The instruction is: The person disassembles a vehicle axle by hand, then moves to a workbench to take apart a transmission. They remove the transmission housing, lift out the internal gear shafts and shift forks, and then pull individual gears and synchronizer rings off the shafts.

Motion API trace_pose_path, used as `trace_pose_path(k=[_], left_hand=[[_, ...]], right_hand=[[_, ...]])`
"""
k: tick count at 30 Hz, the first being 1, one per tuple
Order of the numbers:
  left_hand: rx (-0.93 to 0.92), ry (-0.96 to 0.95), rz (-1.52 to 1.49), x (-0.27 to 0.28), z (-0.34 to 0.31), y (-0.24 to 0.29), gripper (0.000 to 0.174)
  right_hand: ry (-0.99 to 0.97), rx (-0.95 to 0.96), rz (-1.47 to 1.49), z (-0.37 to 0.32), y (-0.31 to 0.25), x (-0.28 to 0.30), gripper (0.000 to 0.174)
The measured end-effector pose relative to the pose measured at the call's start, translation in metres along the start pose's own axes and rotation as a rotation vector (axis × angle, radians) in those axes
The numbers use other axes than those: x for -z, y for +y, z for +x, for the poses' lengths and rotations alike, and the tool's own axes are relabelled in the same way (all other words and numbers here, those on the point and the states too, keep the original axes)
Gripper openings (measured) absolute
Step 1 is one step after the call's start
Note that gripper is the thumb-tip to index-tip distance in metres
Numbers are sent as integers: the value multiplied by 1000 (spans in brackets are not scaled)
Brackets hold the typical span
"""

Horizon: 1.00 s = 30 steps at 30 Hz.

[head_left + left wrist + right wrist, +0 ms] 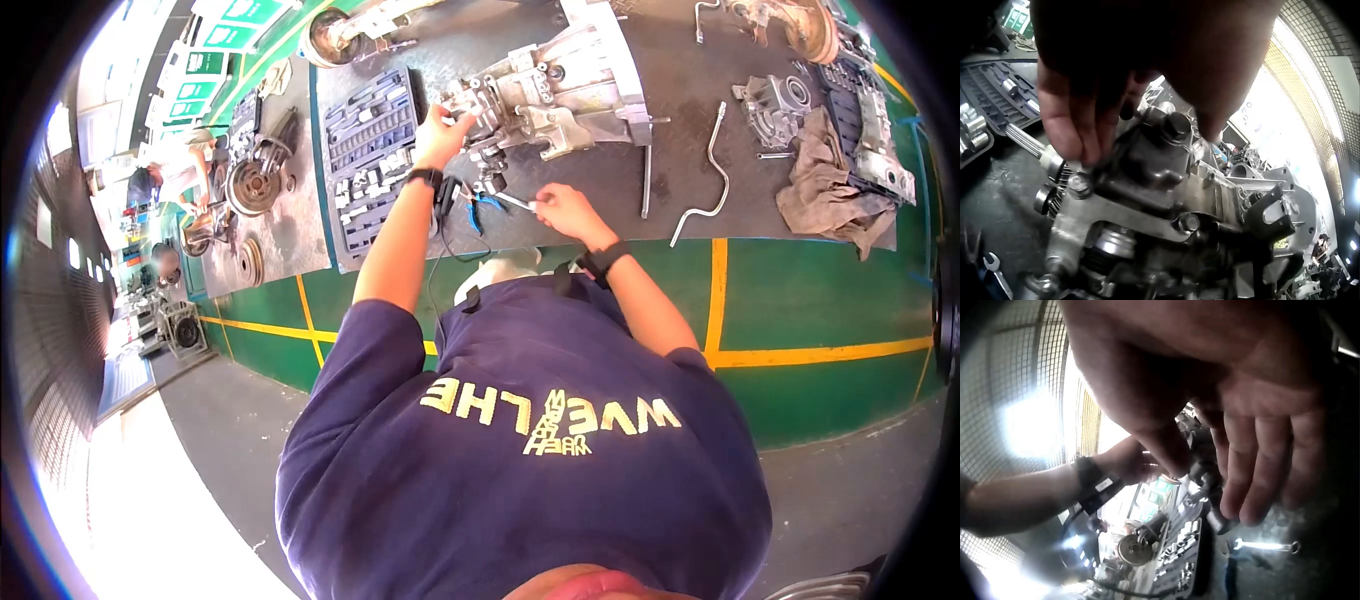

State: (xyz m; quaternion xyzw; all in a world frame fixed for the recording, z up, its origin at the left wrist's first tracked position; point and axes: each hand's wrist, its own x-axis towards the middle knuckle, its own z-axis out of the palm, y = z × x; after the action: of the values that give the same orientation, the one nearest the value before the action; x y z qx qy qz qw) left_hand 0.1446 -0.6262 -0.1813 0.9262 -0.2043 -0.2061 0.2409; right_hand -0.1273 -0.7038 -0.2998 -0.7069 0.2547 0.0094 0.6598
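Observation:
My left hand point(440, 138) is at the end of a metal gear housing point(575, 85). In the left wrist view, the left hand point(1147, 69) grips a dark bolted cover point(1147, 156), fingers on one side and thumb on the other. Below the fingers is a bolt point(1079, 182). My right hand point(568, 212) is by the table's near edge, beside a wrench point(512, 201). In the right wrist view, the right hand point(1235, 406) has loosely bent fingers apart from the thumb, and holds nothing visible; the wrench point(1266, 545) lies beyond them.
Blue-handled pliers point(482, 205) and a cable lie near the wrench. A socket case point(372, 125) is left of the housing. Rightward are a metal bar point(646, 180), a bent pipe point(715, 160), a cloth point(825, 185) and metal castings. Another person is at a left table.

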Motion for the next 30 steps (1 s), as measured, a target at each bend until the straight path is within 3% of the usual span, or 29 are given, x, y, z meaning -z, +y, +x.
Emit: trace_pose_path(k=[2,4,6,7,9,11,13,15,18,19,21,23,26,27,30], left_hand=[[-96,164,110,2,-32,-13,70],[-197,-2,268,-9,-43,-36,63],[-281,39,362,-28,-41,-48,48],[-328,41,412,-32,-41,-48,35],[-373,41,384,-34,-34,-52,31],[-340,15,414,-31,-36,-50,28],[-364,7,429,-27,-42,-49,27],[-384,11,445,-27,-38,-53,29],[-193,-4,433,-34,-39,-47,36],[-122,54,323,-40,-39,-47,47],[-43,127,101,-51,-27,-59,51],[32,139,-50,-48,-25,-54,56],[-2,77,21,-42,-28,-50,56],[-105,75,135,-41,-30,-50,56],[1,-8,232,-42,-34,-52,57]], right_hand=[[83,-74,9,11,-24,-11,53],[197,-51,-12,24,-38,-24,63],[339,67,-72,42,-31,-43,71],[324,97,-20,55,-20,-55,73],[301,158,81,88,-1,-71,77],[137,46,246,104,-7,-71,73],[59,26,440,109,-21,-69,65],[150,93,439,108,-31,-73,61],[367,205,442,110,-31,-91,47],[422,191,436,113,-26,-99,45],[525,160,311,104,-46,-102,38],[568,225,391,116,-41,-111,36],[550,184,490,116,-38,-107,33],[570,210,451,111,-39,-104,32],[591,229,382,107,-40,-96,29]])
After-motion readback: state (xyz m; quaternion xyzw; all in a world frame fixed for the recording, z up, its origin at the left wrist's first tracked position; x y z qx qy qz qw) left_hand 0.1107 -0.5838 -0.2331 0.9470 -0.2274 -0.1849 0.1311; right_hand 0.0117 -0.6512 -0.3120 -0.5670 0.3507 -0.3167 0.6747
